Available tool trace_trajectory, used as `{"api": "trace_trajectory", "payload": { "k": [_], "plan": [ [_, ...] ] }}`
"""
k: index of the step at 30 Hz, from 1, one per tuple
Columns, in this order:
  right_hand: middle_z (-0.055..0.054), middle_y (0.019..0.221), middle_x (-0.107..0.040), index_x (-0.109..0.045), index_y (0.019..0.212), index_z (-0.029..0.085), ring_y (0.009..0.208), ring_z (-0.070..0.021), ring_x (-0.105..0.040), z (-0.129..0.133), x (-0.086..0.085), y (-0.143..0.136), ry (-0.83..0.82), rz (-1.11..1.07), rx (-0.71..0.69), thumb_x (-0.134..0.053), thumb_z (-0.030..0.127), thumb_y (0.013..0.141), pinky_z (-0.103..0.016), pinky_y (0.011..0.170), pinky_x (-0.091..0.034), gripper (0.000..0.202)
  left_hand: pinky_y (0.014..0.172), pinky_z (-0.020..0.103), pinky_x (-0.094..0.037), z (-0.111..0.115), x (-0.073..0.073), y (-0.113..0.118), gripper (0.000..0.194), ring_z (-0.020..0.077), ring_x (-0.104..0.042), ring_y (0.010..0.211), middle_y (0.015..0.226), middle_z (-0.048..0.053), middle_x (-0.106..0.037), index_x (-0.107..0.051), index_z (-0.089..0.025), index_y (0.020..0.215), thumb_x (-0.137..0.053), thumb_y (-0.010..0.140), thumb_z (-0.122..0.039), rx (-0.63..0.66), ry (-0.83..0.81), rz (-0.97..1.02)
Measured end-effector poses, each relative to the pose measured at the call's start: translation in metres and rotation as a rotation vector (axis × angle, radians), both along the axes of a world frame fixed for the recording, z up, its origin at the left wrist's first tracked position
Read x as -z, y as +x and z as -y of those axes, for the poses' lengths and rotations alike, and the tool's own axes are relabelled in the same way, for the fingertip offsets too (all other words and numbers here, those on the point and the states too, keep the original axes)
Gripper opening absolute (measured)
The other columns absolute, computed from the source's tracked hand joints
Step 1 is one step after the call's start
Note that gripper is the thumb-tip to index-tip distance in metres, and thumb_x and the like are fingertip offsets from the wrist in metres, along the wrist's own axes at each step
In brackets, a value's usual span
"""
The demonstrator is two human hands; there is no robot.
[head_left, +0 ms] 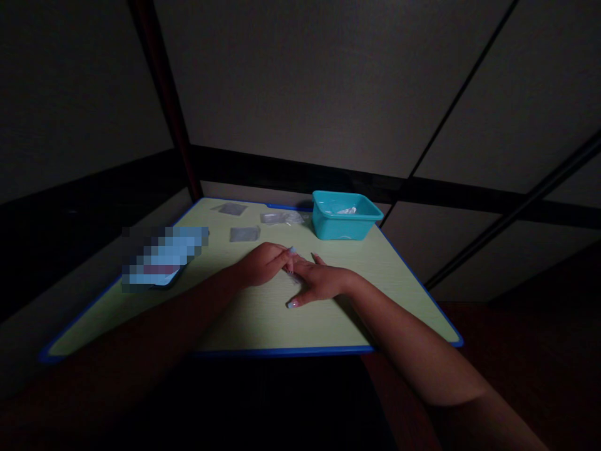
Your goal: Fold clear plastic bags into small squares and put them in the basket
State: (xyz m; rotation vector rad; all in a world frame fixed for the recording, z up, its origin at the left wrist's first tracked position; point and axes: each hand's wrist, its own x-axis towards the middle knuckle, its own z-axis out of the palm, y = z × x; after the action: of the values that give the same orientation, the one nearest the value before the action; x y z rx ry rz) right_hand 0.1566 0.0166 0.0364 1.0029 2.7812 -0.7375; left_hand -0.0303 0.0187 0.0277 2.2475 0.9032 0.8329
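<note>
The two hands meet over the middle of the table [282,329], and a small, faint clear piece [295,280] lies on the top beneath where they join. From the left hand [267,263] it lies at about four o'clock, close under the fingertips; from the right hand [323,280] it lies at about nine o'clock, in the gap between thumb and fingers. Both hands are so near that neither is plainly nearer. Its long axis does not show, as the fingers hide part of it.

The left hand is curled, its fingers and thumb against the right hand's fingers; whether it pinches anything there is hidden. The right hand is spread, palm down, its thumb well apart from the fingers and holding nothing.

Counted around the hands: one basket [340,228] at one o'clock, with at least one whitish thing [348,211] in it; at least two grey packets, the near grey packet [245,234] at ten and the far grey packet [232,208] at eleven, perhaps overlapping another; clear wrapping [276,218] at twelve, its long axis running nine to three, one piece or two being uncertain; and one blue thing [164,255] at nine, too pixelated to identify.
</note>
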Motion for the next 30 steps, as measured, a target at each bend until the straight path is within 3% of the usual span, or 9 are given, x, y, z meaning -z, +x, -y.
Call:
{"api": "trace_trajectory", "payload": {
  "k": [6,9,12,14,17,19,22,27,30],
  "plan": [
    [-0.018,0.151,-0.014,-0.008,0.147,0.019,0.138,-0.0354,-0.010,-0.006,0.002,0.003,-0.045,-0.062,0.024,-0.068,0.059,0.064,-0.064,0.103,0.006,0.110,0.087,0.032,-0.042,-0.006,0.006,-0.002,0.050,0.0188,-0.061,0.083,0.081,0.008,-0.067,-0.068,-0.016,0.071,-0.028,0.093,-0.039,0.060,0.113,-0.043],
    [-0.015,0.150,-0.020,-0.017,0.146,0.021,0.138,-0.0342,-0.016,-0.012,0.000,0.011,-0.097,-0.121,-0.002,-0.069,0.055,0.065,-0.061,0.106,0.000,0.102,0.089,0.033,-0.041,-0.007,0.007,-0.002,0.051,0.0197,-0.060,0.087,0.086,0.009,-0.068,-0.069,-0.016,0.074,-0.028,0.093,-0.039,0.089,0.148,-0.067],
    [-0.013,0.147,-0.029,-0.033,0.140,0.017,0.137,-0.0284,-0.023,-0.022,-0.005,0.024,-0.108,-0.319,-0.003,-0.065,0.046,0.073,-0.047,0.110,-0.015,0.080,0.086,0.031,-0.040,-0.006,0.006,-0.002,0.050,0.0189,-0.059,0.084,0.083,0.007,-0.066,-0.069,-0.017,0.075,-0.029,0.092,-0.043,0.093,0.155,-0.102],
    [-0.015,0.138,-0.044,-0.048,0.128,0.013,0.128,-0.0253,-0.038,-0.030,-0.007,0.031,-0.082,-0.498,0.078,-0.062,0.042,0.077,-0.041,0.106,-0.028,0.061,0.083,0.030,-0.041,-0.005,0.005,-0.002,0.051,0.0187,-0.058,0.081,0.080,0.007,-0.064,-0.069,-0.018,0.075,-0.029,0.091,-0.046,0.084,0.150,-0.128],
    [-0.011,0.099,-0.066,-0.061,0.102,0.011,0.090,-0.0179,-0.062,-0.037,-0.005,0.033,-0.165,-0.683,0.228,-0.064,0.042,0.076,-0.033,0.084,-0.048,0.040,0.081,0.029,-0.040,-0.005,0.003,-0.001,0.055,0.0186,-0.057,0.079,0.077,0.007,-0.062,-0.068,-0.018,0.074,-0.027,0.091,-0.050,0.075,0.115,-0.142],
    [-0.004,0.076,-0.066,-0.061,0.093,0.012,0.065,-0.0119,-0.061,-0.037,-0.001,0.029,-0.339,-0.708,0.262,-0.068,0.042,0.072,-0.027,0.065,-0.050,0.038,0.080,0.029,-0.040,-0.004,0.002,-0.001,0.056,0.0186,-0.056,0.078,0.075,0.007,-0.062,-0.068,-0.018,0.072,-0.027,0.089,-0.053,0.064,0.085,-0.140],
    [0.001,0.065,-0.063,-0.059,0.087,0.012,0.051,-0.0082,-0.057,-0.035,0.008,0.020,-0.588,-0.682,0.272,-0.072,0.042,0.068,-0.021,0.051,-0.048,0.037,0.079,0.029,-0.039,-0.005,0.003,0.000,0.055,0.0184,-0.055,0.077,0.074,0.006,-0.061,-0.068,-0.018,0.071,-0.030,0.089,-0.054,0.050,0.065,-0.118],
    [-0.001,0.065,-0.064,-0.060,0.078,0.011,0.055,-0.0081,-0.060,-0.031,0.016,0.013,-0.724,-0.686,0.330,-0.070,0.035,0.074,-0.020,0.056,-0.050,0.026,0.080,0.029,-0.039,-0.006,0.004,-0.001,0.053,0.0181,-0.055,0.078,0.074,0.005,-0.062,-0.068,-0.019,0.073,-0.031,0.090,-0.052,0.065,0.073,-0.097],
    [-0.002,0.066,-0.065,-0.060,0.077,0.011,0.058,-0.0087,-0.062,-0.032,0.016,0.014,-0.765,-0.695,0.351,-0.066,0.029,0.078,-0.021,0.060,-0.051,0.019,0.081,0.030,-0.038,-0.004,0.001,-0.001,0.049,0.0186,-0.055,0.079,0.077,0.006,-0.063,-0.070,-0.020,0.082,-0.032,0.091,-0.050,0.152,0.125,-0.139]
  ]
}}
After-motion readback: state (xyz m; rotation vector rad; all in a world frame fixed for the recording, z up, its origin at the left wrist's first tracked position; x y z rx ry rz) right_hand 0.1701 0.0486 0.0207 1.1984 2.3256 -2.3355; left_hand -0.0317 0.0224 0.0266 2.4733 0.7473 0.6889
